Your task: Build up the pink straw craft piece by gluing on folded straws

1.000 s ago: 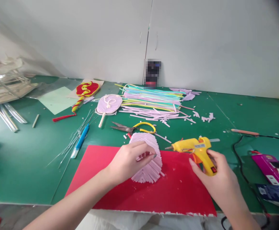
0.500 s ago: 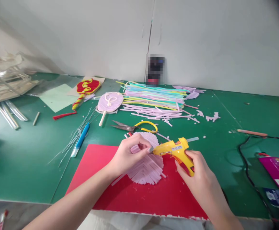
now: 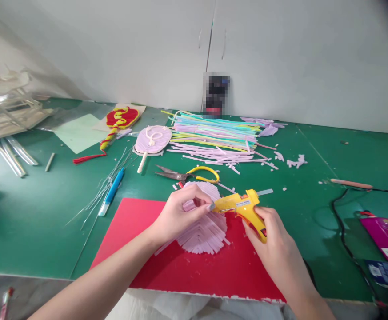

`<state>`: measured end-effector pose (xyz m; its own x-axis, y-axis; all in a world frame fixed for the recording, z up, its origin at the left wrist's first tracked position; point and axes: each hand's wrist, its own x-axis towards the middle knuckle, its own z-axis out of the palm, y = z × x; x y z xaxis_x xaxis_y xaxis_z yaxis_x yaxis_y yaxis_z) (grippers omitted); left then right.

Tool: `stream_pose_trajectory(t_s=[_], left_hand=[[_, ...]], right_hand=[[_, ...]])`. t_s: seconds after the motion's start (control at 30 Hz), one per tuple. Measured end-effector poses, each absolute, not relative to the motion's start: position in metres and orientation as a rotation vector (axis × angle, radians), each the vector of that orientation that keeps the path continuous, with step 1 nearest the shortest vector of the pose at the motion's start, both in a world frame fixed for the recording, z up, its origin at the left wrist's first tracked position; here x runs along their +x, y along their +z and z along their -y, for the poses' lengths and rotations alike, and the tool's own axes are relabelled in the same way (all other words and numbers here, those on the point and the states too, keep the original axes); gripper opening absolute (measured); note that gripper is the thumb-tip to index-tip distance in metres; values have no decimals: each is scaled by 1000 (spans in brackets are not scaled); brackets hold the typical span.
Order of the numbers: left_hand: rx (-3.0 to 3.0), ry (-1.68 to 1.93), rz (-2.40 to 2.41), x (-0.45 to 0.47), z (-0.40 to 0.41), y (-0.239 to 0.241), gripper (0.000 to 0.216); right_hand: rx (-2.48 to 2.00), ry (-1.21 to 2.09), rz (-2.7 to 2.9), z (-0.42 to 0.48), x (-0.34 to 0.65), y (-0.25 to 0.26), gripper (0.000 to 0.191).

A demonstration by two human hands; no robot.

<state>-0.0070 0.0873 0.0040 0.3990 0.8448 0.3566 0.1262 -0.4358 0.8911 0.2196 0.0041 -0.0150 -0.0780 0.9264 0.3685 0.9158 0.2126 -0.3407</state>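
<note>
My right hand (image 3: 274,238) is closed around the handle of a yellow glue gun (image 3: 242,206), whose nozzle points left. The fingers of my left hand (image 3: 183,211) are pinched together right at the nozzle tip; what they hold, if anything, is too small to make out. Beneath both hands lies a round piece of pale lilac strips (image 3: 202,238) laid side by side, partly hidden by my left hand. It rests on a red board (image 3: 167,275). Just behind it are scissors with yellow handles (image 3: 189,174), lying spread.
Behind lie bundled coloured strips (image 3: 214,133), a lilac fan (image 3: 153,141) and a red-and-yellow fan (image 3: 120,120). A blue-handled tool (image 3: 114,191) and thin wires lie left. At right are a black cable (image 3: 342,235) and a purple power strip (image 3: 385,235).
The glue gun has tipped slightly and shifted a little in my right hand's grip. My left hand stays pinched by the nozzle. The whole view has moved slightly.
</note>
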Motion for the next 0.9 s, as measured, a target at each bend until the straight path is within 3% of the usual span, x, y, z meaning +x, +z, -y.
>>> stream_pose_trajectory(t_s=[0.9], left_hand=[[1834,1052,-842,-7,-86,4,14]], right_hand=[[-1730,80,1972,0,221,-16,24]])
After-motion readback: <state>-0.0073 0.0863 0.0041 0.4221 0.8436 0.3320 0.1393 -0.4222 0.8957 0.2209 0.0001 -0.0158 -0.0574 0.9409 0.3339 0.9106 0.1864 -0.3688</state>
